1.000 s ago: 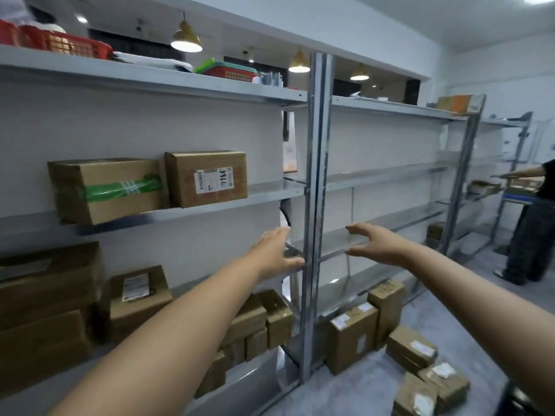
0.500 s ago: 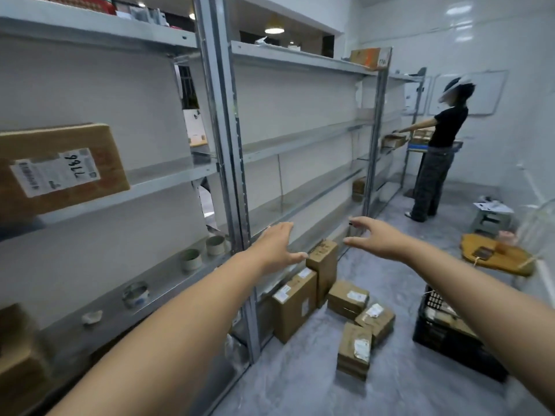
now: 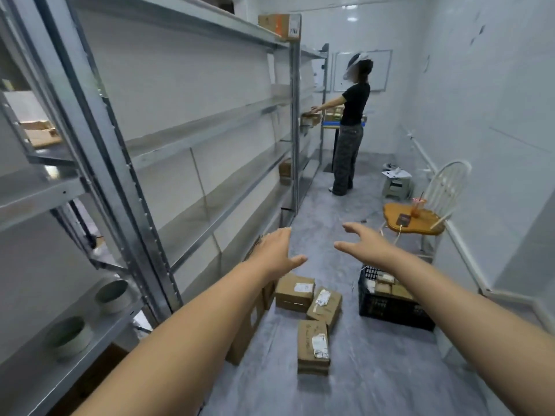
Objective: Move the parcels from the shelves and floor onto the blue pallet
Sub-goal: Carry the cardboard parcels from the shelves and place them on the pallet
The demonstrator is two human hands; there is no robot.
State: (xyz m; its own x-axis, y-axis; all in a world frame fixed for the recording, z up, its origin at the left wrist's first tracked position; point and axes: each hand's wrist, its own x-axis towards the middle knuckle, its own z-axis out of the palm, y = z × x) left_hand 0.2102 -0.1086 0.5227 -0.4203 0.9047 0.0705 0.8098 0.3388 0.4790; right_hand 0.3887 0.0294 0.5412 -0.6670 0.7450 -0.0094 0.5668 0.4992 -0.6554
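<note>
Both hands are extended forward at matching height, apart from each other, and neither grips anything.

- Left hand (image 3: 274, 253): fingers straight, thumb pointing toward the right hand.
- Right hand (image 3: 365, 246): fingers spread and relaxed, palm turned toward the left hand.

Parcel positions:
- Flat parcel (image 3: 295, 292): on the floor, directly below the gap between the hands.
- Tilted parcel (image 3: 326, 304): touching the flat parcel on the side of the right hand, white label facing up.
- Nearest parcel (image 3: 313, 346): on the floor below the other two, closer to the wearer.
- Upright parcels (image 3: 252, 325): standing on the floor under the left forearm, partly hidden by it, beside the shelf rack (image 3: 132, 205).
- Top-shelf parcel (image 3: 279, 25): far above and beyond the left hand.

Other items:
- Black crate (image 3: 390, 310): on the floor under the right forearm, holding small packages.
- Two round containers (image 3: 112, 295): on a low shelf, well to the left of the left hand.
- White chair (image 3: 450, 187): beyond the right hand, against the wall.
- Second person (image 3: 353, 115): standing far beyond both hands, one arm reaching to the shelves. A blue-edged platform (image 3: 330, 124) beside that person carries parcels; whether it is the pallet cannot be told.
</note>
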